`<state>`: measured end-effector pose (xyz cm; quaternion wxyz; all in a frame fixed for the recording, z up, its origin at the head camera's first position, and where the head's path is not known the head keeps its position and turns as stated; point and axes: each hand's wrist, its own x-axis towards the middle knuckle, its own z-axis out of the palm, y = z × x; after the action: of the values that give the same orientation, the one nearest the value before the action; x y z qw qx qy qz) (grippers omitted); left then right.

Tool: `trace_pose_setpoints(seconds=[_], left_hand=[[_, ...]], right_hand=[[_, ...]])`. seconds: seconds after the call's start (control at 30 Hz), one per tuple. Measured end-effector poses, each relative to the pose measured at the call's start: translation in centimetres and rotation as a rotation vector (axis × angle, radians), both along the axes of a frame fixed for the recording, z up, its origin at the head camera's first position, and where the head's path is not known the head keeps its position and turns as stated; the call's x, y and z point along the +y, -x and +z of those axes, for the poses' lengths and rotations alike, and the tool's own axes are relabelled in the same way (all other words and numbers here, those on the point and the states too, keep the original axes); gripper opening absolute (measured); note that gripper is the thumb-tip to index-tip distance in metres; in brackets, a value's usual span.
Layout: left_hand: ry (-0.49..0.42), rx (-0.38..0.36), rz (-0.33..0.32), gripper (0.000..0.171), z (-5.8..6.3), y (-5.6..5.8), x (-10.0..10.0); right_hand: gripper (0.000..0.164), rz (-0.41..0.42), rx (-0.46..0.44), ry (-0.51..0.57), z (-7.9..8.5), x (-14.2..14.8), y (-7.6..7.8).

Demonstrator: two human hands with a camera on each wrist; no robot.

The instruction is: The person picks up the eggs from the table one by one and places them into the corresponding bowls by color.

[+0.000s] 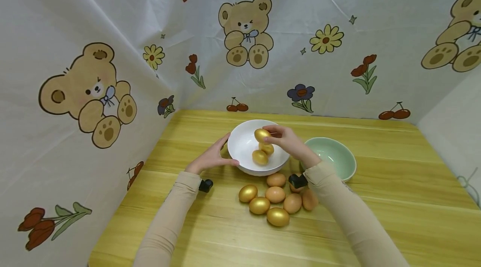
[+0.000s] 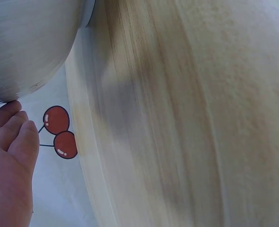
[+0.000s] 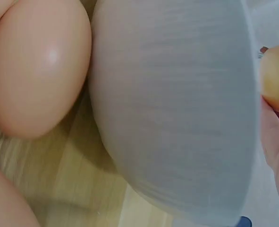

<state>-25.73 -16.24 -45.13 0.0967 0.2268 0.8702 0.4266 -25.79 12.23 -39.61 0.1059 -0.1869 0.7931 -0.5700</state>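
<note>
My right hand [image 1: 287, 141] pinches a golden egg [image 1: 262, 136] between thumb and fingers over the white bowl [image 1: 240, 141]. Two more golden eggs [image 1: 260, 157] lie inside that bowl, one partly behind the other. At the bowl's left side is my left hand [image 1: 210, 157], thumb and fingers spread along its wall. The left wrist view has the straight fingers [image 2: 23, 137] right at the bowl's outer wall [image 2: 30, 42]. In the right wrist view, the held egg [image 3: 277, 78] shows at the edge, beyond the bowl's side [image 3: 172, 104].
In front of the bowl, three golden eggs [image 1: 259, 205] and several brown eggs [image 1: 275, 194] lie grouped on the wooden table [image 1: 210, 233]. A green bowl [image 1: 347, 162] stands to the right, partly behind the right forearm. A bear-print cloth [image 1: 285, 83] hangs behind the table.
</note>
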Motion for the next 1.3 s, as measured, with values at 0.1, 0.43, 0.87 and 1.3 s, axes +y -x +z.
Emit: trace_pose_setpoints(seconds=[0.1,0.43,0.87,1.3], left_hand=[[-0.013,-0.001,-0.004,0.113,0.0,0.0,0.1],[-0.053,0.009,-0.039,0.109,-0.1,0.1,0.1],[-0.079,-0.012,-0.063,0.103,3.2,-1.9,0.6],[-0.052,-0.017,-0.068,0.100,3.5,-2.1,0.6]], right_hand=[[0.047,-0.008,0.000,-0.011,-0.2,-0.5,0.3],[0.046,-0.040,-0.042,-0.055,-1.1,-2.2,1.0],[0.046,-0.046,-0.083,-0.095,-2.5,-3.0,1.6],[0.045,-0.103,-0.119,-0.125,-3.0,-3.5,2.0]])
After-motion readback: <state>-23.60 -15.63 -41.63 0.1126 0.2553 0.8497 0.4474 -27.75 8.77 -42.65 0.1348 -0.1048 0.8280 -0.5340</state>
